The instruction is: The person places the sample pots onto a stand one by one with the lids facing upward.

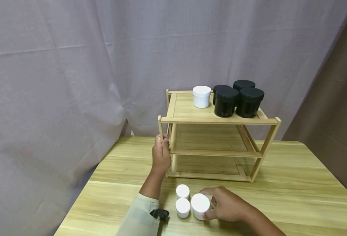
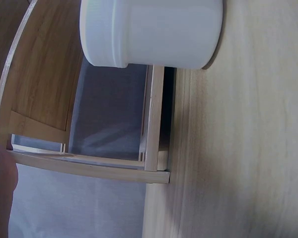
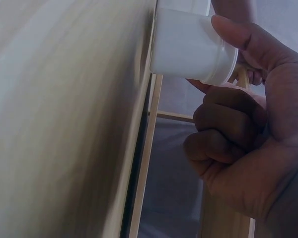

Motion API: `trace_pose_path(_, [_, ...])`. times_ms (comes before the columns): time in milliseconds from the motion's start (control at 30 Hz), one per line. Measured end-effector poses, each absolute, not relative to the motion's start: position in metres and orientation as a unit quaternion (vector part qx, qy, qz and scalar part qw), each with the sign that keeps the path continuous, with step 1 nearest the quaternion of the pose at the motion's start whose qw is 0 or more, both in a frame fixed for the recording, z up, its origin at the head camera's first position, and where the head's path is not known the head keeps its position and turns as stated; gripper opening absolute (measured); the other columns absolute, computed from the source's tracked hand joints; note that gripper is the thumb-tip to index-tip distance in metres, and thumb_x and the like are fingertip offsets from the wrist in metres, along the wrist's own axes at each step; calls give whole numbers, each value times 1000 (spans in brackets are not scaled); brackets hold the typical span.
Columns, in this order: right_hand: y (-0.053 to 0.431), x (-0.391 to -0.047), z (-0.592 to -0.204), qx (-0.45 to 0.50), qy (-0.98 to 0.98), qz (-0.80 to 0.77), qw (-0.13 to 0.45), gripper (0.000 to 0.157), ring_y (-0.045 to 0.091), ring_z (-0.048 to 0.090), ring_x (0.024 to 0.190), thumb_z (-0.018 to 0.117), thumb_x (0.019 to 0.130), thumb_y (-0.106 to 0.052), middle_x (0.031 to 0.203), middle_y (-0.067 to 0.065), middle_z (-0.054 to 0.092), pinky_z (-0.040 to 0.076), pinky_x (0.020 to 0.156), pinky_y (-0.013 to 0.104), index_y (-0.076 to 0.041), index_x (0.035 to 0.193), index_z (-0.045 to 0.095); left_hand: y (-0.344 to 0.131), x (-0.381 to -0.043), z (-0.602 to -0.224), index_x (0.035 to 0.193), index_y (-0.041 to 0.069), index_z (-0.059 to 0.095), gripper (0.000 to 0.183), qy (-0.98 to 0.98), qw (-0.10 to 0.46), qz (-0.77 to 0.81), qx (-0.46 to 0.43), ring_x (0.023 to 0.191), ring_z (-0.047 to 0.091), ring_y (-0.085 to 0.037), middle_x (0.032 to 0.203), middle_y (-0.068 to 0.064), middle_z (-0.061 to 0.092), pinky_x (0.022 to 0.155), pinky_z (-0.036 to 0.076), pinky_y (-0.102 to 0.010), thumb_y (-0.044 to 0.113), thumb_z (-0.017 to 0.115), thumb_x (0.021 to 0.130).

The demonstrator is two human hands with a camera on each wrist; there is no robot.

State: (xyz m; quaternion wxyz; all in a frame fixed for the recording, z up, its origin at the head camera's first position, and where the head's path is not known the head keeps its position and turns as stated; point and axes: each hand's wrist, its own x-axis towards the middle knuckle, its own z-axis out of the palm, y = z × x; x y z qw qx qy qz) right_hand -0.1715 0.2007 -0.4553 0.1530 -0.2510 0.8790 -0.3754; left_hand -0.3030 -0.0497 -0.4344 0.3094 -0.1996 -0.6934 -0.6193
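Observation:
A wooden three-tier rack [image 1: 216, 153] stands on the table. My left hand [image 1: 161, 156] grips its left front post just below the top tier. In front of the rack, my right hand [image 1: 229, 205] pinches a white lidded jar [image 1: 200, 206] between thumb and forefinger. The right wrist view shows the thumb at the lid of that jar [image 3: 186, 47], with the other fingers curled under the palm. Two smaller white jars [image 1: 182, 191] stand upright to its left, one behind the other. A white jar [image 2: 159, 32] looms large in the left wrist view.
On the top tier are another white jar [image 1: 201, 97] and several black lidded jars [image 1: 226, 103] grouped to its right. A grey curtain [image 1: 73, 82] hangs behind and to the left of the wooden table [image 1: 117, 183]. Brown cloth [image 1: 330, 105] hangs at the right.

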Motion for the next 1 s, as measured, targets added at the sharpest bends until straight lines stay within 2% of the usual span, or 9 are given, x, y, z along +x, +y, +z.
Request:
trace_pose_path(67, [200,-172,-456,-256,877,-378,150,61,-1,35,52,92,87,-34,63,-15,51,32,48,18,-9,138,70,-50,-303,-434,114,-10,54,25,-695,310,-617,-201,63,42,-7,72,-15,48,56,38,-20,12,43,118])
trace_pose_path(200, [200,-172,-456,-267,873,-383,138,54,0,53,64,90,89,-28,84,-14,70,47,59,20,-8,134,68,-50,-303,-434,115,-10,54,25,-695,304,-619,-202,63,42,-7,72,-16,48,55,39,-20,12,43,118])
trace_pose_path(267, [199,-173,-457,-271,872,-386,133,51,1,59,70,89,90,-26,93,-13,74,52,65,21,-8,133,67,-50,-303,-434,115,-9,54,24,-696,302,-620,-199,63,42,-7,72,-15,48,56,39,-20,11,43,118])
trace_pose_path(633, [198,-171,-451,-257,874,-393,127,55,3,68,85,86,92,-27,107,-6,78,55,74,22,-3,136,64,-53,-302,-435,116,-8,54,22,-702,302,-613,-200,63,42,-6,73,-13,48,55,38,-21,11,42,118])
trace_pose_path(767, [198,-171,-451,-256,876,-392,117,54,1,68,90,86,92,-28,111,-6,79,55,78,22,-4,135,64,-53,-302,-434,115,-8,54,22,-700,305,-613,-204,63,42,-6,72,-13,48,55,38,-21,10,42,118])
trace_pose_path(867, [198,-171,-450,-251,873,-400,116,56,-3,59,70,87,93,-29,94,-8,77,50,65,19,-5,138,64,-52,-301,-433,115,-9,54,22,-699,303,-614,-205,63,41,-6,72,-10,47,55,38,-20,10,42,118])
trace_pose_path(1000, [198,-171,-448,-247,870,-414,109,59,-3,37,51,88,93,-31,69,-10,63,36,49,18,-9,143,64,-51,-301,-433,115,-10,54,23,-700,303,-615,-202,63,41,-6,72,-6,46,56,38,-20,9,42,118])
